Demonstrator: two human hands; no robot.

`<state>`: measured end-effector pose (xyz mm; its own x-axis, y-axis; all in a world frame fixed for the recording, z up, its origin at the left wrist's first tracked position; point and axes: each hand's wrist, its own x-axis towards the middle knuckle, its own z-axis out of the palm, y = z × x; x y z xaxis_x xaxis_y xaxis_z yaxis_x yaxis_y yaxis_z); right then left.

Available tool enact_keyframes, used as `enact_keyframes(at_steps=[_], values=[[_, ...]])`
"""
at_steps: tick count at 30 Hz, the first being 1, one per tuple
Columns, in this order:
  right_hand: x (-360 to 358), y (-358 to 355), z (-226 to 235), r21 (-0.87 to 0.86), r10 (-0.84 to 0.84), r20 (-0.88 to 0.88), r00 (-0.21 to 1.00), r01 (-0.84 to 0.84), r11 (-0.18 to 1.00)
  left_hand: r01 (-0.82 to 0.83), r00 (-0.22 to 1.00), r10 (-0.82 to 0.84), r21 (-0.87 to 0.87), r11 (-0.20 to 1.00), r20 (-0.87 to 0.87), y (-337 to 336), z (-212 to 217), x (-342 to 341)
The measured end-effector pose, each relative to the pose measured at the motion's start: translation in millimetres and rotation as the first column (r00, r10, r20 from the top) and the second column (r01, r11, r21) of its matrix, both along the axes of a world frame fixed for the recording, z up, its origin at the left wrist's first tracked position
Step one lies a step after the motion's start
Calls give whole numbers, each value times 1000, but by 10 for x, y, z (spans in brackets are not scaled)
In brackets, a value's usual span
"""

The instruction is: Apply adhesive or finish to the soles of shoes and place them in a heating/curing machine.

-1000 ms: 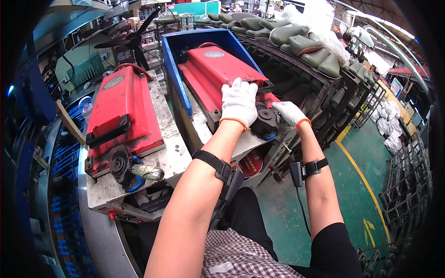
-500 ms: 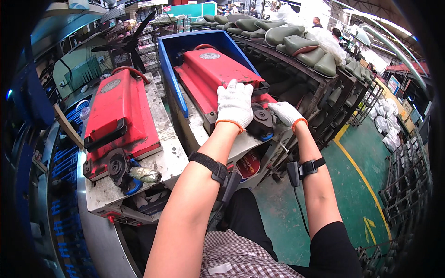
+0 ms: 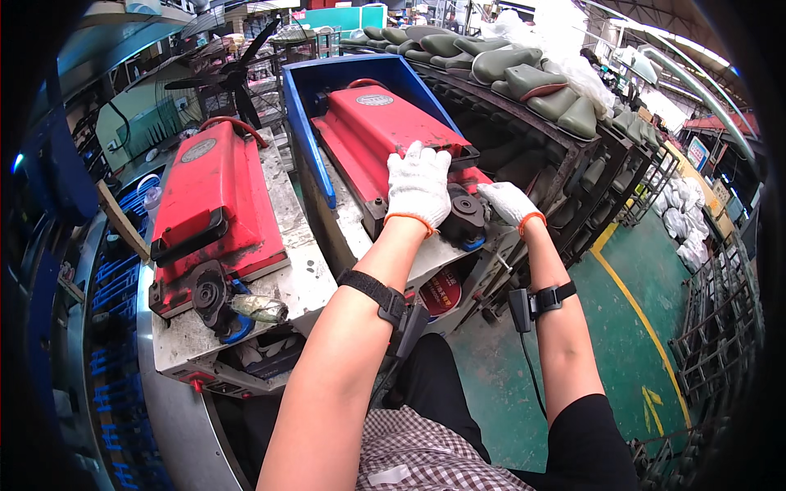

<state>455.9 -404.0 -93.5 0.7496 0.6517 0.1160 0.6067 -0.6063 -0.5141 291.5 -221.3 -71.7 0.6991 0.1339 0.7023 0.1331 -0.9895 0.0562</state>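
Both my hands wear white knit gloves with orange cuffs. My left hand (image 3: 417,190) lies over the front of the right-hand red machine cover (image 3: 385,114), its fingers bent over the black handle (image 3: 465,155), whose right end sticks out beside them. My right hand (image 3: 509,202) is at that machine's front right corner, just right of a dark round clamp part (image 3: 468,211). Its fingers are closed together and point left; what they hold, if anything, is hidden.
On my left stands a second red machine cover (image 3: 209,188) with a black handle, and a glass-like bottle (image 3: 260,308) lies by its clamp. A blue hood (image 3: 307,123) surrounds the right machine. Several green shoe-shaped forms (image 3: 503,64) top a dark rack. A yellow line (image 3: 634,299) crosses the green floor.
The view has shifted very slightly. Both hands stay at the same places on the right machine, with no clear movement.
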Motion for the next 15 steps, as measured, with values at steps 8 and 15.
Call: enact_keyframes(at_steps=[8,15], values=[[-45,3,28,-8,-42,-18,999,42,999,-12,1000,11,10,1000,11,10,-22,18],[-96,-1,4,-70,-64,118,991,73,995,-16,1000,16,13,1000,5,22,-27,5]])
